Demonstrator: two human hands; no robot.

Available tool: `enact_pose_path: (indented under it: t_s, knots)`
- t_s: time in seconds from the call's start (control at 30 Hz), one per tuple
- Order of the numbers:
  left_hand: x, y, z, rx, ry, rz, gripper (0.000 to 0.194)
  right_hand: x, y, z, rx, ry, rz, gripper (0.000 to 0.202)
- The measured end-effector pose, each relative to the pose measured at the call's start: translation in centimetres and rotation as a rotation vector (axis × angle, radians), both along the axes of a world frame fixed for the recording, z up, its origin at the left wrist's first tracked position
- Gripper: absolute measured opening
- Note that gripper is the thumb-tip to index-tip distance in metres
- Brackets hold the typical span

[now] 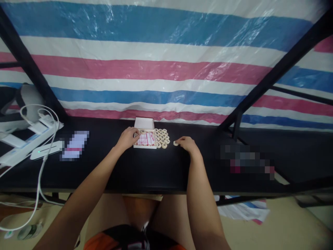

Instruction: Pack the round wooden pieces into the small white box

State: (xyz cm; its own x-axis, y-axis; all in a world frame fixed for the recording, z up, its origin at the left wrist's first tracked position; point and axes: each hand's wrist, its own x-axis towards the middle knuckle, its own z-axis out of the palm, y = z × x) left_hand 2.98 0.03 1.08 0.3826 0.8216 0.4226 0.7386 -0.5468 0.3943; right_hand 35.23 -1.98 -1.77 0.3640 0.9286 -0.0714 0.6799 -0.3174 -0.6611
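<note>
An open white box [144, 147] lies on the black table, its lid flap [144, 123] raised at the back. Inside is a pink and white printed sheet [146, 139] with small pieces around its edge. Several round, cream-coloured pieces with dark marks [162, 136] are grouped against the box's right side. My left hand [128, 138] is at the box's left edge, fingers curled; what they hold, if anything, is hidden. To the right of the group, my right hand [186, 142] pinches a single round piece [175, 143] at the table surface.
On the left of the black table [151, 170] are a pixelated phone-like item [75, 145], a white device [47, 150], power strips [28, 139] and looping white cables. A blurred dark object [247, 160] lies at the right. Black metal bars slant up both sides before a striped sheet.
</note>
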Motion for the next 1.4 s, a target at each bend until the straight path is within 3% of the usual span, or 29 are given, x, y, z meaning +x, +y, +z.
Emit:
enact_pose_path:
  t_s: [0.13, 0.3, 0.87, 1.0, 1.2, 1.3, 1.4]
  knots:
    - [0.2, -0.1, -0.2, -0.004, 0.043, 0.017, 0.017, -0.5, 0.2, -0.7, -0.005, 0.045, 0.078, 0.014]
    - [0.1, 0.0, -0.2, -0.010, 0.073, 0.086, 0.020, -1.5, -0.2, -0.2, -0.062, 0.134, 0.223, 0.016]
    - [0.3, -0.1, -0.2, -0.032, 0.139, 0.098, 0.022, -2.3, -0.8, 1.1, -0.076, 0.043, 0.272, 0.026]
    - [-0.1, 0.2, -0.5, -0.003, 0.164, 0.119, 0.022, -3.1, -1.1, 1.9, 0.039, -0.054, 0.225, 0.026]
    - [-1.0, 0.7, -0.4, 0.011, 0.172, 0.167, 0.024, -7.2, -0.9, 2.2, 0.298, -0.267, 0.268, 0.024]
    - [-1.0, 0.8, -0.3, 0.000, 0.163, 0.168, 0.024, -10.4, -0.7, 1.6, 0.406, -0.395, 0.395, 0.034]
    - [-0.8, 0.9, -0.5, 0.002, 0.170, 0.142, 0.026, -13.2, -0.7, 0.9, 0.415, -0.462, 0.563, 0.043]
